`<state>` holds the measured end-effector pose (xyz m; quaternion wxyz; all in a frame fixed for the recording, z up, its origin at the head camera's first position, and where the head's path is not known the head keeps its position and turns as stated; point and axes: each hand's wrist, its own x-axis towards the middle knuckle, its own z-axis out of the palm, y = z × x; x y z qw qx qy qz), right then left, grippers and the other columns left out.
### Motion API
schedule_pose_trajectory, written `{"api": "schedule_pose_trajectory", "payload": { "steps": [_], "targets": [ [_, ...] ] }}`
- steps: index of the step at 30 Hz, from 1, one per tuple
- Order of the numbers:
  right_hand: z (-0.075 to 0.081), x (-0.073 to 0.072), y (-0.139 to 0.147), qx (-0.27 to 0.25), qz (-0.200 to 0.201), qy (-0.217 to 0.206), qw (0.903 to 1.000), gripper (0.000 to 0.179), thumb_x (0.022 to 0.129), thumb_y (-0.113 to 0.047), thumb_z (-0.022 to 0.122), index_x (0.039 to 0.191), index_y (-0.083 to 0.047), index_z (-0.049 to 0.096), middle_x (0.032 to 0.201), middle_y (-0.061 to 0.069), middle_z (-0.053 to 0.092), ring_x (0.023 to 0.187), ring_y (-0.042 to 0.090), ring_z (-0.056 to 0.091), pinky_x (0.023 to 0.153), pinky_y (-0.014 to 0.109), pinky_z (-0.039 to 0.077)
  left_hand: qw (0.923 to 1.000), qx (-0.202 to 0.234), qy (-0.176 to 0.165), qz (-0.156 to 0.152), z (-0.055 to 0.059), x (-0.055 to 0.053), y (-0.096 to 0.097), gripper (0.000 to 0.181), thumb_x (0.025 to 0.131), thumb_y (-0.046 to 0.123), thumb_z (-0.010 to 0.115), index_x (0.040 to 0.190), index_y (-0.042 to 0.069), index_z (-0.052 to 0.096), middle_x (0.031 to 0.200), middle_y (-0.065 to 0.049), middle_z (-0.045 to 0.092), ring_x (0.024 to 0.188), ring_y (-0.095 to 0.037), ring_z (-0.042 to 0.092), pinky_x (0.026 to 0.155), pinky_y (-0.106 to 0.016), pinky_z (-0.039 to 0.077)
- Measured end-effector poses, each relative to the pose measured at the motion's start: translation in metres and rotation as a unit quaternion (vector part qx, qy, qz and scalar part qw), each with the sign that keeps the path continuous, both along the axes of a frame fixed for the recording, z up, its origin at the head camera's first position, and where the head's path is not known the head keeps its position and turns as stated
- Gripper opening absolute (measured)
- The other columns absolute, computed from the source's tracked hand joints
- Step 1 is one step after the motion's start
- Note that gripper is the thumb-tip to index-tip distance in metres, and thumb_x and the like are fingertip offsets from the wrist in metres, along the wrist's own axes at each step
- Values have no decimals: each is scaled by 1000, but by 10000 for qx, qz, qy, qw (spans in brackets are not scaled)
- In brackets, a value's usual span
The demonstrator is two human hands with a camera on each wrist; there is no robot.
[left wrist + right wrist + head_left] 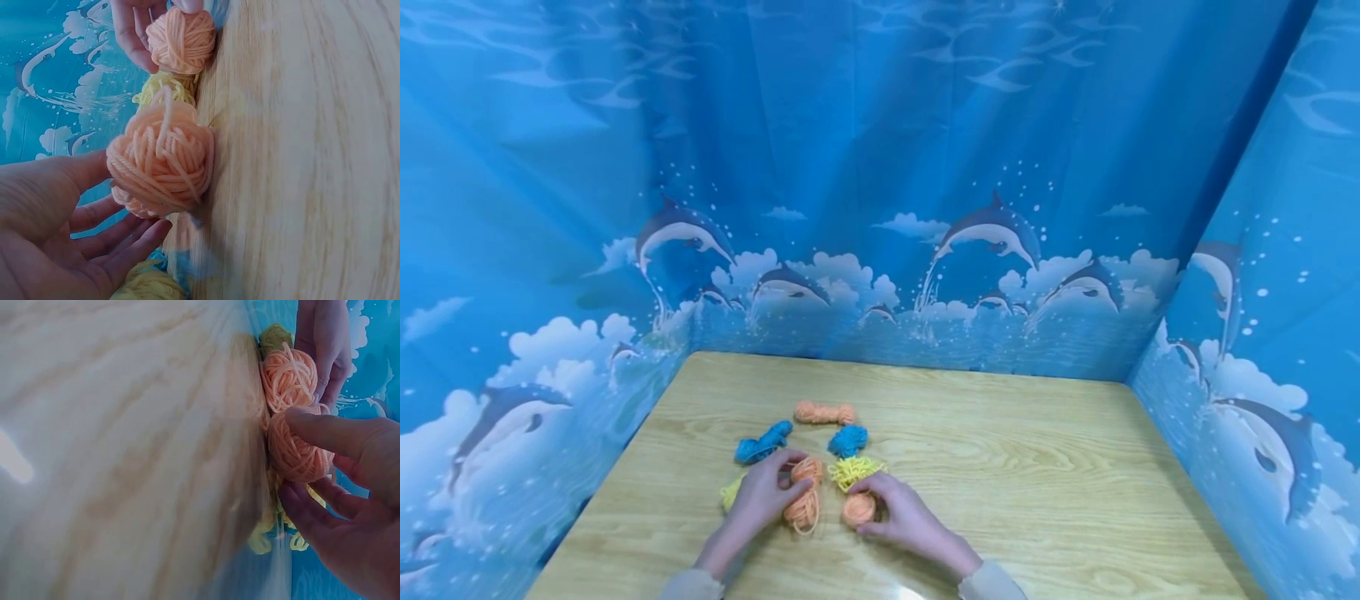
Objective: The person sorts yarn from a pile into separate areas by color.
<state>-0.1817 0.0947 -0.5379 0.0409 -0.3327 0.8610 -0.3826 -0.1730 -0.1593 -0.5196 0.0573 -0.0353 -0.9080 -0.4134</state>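
Note:
My left hand holds a long peach yarn skein from its left side, thumb and fingers around it. In the left wrist view, a loose strand runs over the end of that skein. To the right, my right hand grips a small round ball of peach yarn, its thumb on one side and fingertips on the other. The ball lies on the wooden table, a short gap away from the skein. Directly behind the ball sits a loopy yellow yarn bundle.
Behind the hands lie a blue yarn bundle, a twisted blue skein and another peach skein. A yellow yarn piece is partly hidden by my left hand. A blue dolphin-print curtain surrounds the table's back and sides.

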Motion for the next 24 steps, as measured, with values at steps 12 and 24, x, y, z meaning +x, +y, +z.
{"api": "schedule_pose_trajectory", "payload": {
  "steps": [12, 24],
  "targets": [
    [7, 2, 5, -125, 20, 74, 9999, 46, 82, -16, 84, 124, -16, 66, 116, -5, 66, 106, 9, 62, 90, 26, 55, 9998, -156, 109, 68, 2, -2, 1, 34, 80, 9, 85, 112, 5, 71, 108, -9, 72, 96, -26, 70, 75, -35, 61],
    [23, -7, 18, -363, -86, 62, 9993, 48, 82, -9, 82, 126, -12, 63, 118, 0, 65, 103, 12, 63, 89, 27, 58, 9999, -9, -113, 59, 3, -3, 2, 33, 81, 7, 84, 111, 6, 72, 109, -9, 72, 97, -25, 69, 74, -33, 62]
  ]
}}
